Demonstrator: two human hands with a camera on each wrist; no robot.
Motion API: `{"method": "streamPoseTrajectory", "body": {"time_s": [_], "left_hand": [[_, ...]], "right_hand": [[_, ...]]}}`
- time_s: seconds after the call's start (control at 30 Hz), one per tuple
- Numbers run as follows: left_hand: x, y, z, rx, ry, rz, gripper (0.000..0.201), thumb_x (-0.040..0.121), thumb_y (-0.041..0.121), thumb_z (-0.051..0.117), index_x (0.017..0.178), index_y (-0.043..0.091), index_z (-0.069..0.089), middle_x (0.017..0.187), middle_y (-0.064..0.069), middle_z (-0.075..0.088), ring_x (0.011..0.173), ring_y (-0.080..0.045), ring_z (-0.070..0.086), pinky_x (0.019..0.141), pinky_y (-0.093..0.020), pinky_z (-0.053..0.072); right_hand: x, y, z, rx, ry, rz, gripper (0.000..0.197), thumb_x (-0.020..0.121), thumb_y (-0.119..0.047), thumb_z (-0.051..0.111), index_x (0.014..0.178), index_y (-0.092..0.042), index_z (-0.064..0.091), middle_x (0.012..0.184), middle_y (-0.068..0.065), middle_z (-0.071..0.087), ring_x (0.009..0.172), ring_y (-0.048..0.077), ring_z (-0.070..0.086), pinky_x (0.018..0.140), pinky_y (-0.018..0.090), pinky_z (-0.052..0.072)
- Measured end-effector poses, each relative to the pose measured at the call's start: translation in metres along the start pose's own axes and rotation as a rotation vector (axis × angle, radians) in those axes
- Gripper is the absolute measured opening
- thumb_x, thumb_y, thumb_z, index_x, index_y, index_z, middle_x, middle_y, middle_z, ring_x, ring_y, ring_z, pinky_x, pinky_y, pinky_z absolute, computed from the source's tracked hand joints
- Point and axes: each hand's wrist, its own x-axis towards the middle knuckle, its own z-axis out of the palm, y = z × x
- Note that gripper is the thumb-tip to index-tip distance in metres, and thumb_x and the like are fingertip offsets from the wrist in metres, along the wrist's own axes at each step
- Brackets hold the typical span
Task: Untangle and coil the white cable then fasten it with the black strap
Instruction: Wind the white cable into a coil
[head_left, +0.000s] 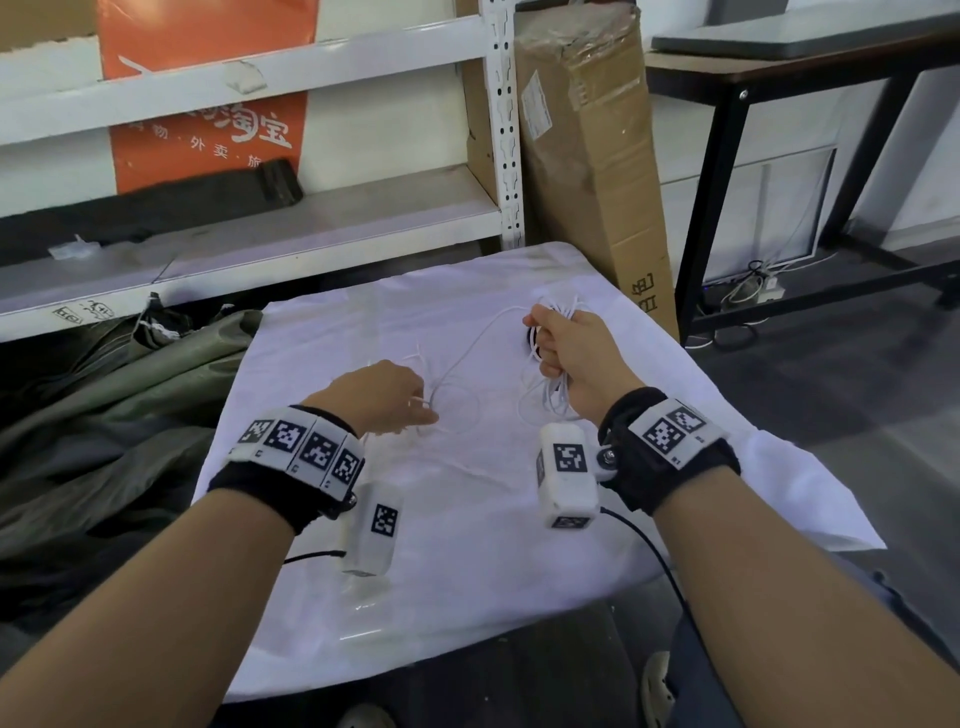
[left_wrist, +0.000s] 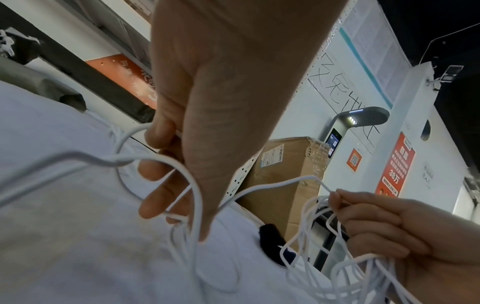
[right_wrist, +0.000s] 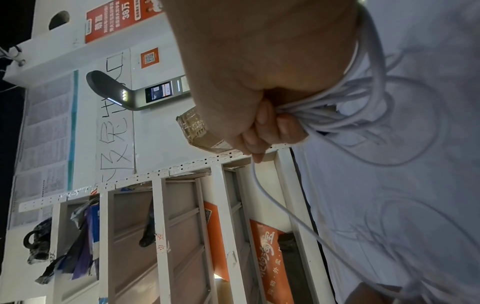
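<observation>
White cable (head_left: 470, 345) is partly coiled in the right hand's (head_left: 571, 348) fist, the left hand (head_left: 379, 395) pinches loose tangle, and the black strap (left_wrist: 272, 244), seemingly unused, lies on the table (head_left: 467, 545).

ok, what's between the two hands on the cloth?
Head view: a slack run of the white cable from left hand to right hand, over bare cloth.

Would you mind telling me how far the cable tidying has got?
Partly coiled: the right hand grips several loops of the white cable. In hand: the left hand holds the loose length trailing on the white cloth. Left: coiling that slack, then fastening the black strap, which lies unused.
</observation>
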Motion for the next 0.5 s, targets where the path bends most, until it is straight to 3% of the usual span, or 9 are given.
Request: {"method": "streamPoseTrajectory", "body": {"time_s": [0.1, 0.2, 0.3, 0.4, 0.5], "left_hand": [[-0.001, -0.013, -0.002, -0.016, 0.023, 0.009, 0.021, 0.092, 0.024, 0.053, 0.079, 0.012, 0.064, 0.075, 0.0, 0.07, 0.051, -0.011, 0.057, 0.055, -0.022, 0.046], [-0.006, -0.022, -0.007, -0.23, 0.064, 0.036, 0.036, 0.095, 0.035, 0.051, 0.074, 0.012, 0.069, 0.069, 0.005, 0.068, 0.046, -0.01, 0.051, 0.05, -0.019, 0.039], [-0.015, -0.021, -0.011, -0.754, 0.165, 0.015, 0.045, 0.097, 0.045, 0.043, 0.081, 0.014, 0.071, 0.064, 0.004, 0.061, 0.05, -0.013, 0.044, 0.048, -0.019, 0.035], [-0.011, -0.017, -0.013, -1.246, 0.444, -0.063, 0.044, 0.102, 0.04, 0.035, 0.085, 0.013, 0.064, 0.058, 0.004, 0.054, 0.041, -0.008, 0.043, 0.04, -0.016, 0.031], [-0.011, -0.025, -0.012, -1.694, 0.646, -0.191, 0.04, 0.104, 0.035, 0.026, 0.09, 0.013, 0.056, 0.068, -0.001, 0.063, 0.043, -0.006, 0.054, 0.039, -0.014, 0.038]], "right_hand": [[0.003, -0.002, -0.003, 0.108, 0.058, 0.021, 0.026, 0.099, -0.015, 0.044, 0.075, -0.011, 0.052, 0.036, -0.011, 0.031, 0.031, 0.004, 0.023, 0.035, 0.016, 0.021], [0.013, -0.005, -0.013, 0.266, 0.101, 0.069, 0.03, 0.101, -0.018, 0.04, 0.073, -0.011, 0.049, 0.035, -0.011, 0.031, 0.029, 0.004, 0.023, 0.033, 0.016, 0.021], [0.02, -0.004, -0.021, 0.403, 0.129, 0.13, 0.032, 0.103, -0.02, 0.037, 0.073, -0.012, 0.047, 0.033, -0.01, 0.03, 0.026, 0.004, 0.022, 0.031, 0.016, 0.022], [0.022, -0.005, -0.025, 0.474, 0.16, 0.138, 0.034, 0.103, -0.018, 0.036, 0.071, -0.012, 0.043, 0.03, -0.009, 0.028, 0.023, 0.004, 0.021, 0.029, 0.015, 0.021], [0.024, -0.006, -0.037, 0.51, 0.195, 0.096, 0.033, 0.098, -0.006, 0.032, 0.066, -0.014, 0.035, 0.027, -0.007, 0.029, 0.022, 0.005, 0.023, 0.029, 0.014, 0.02]]}}
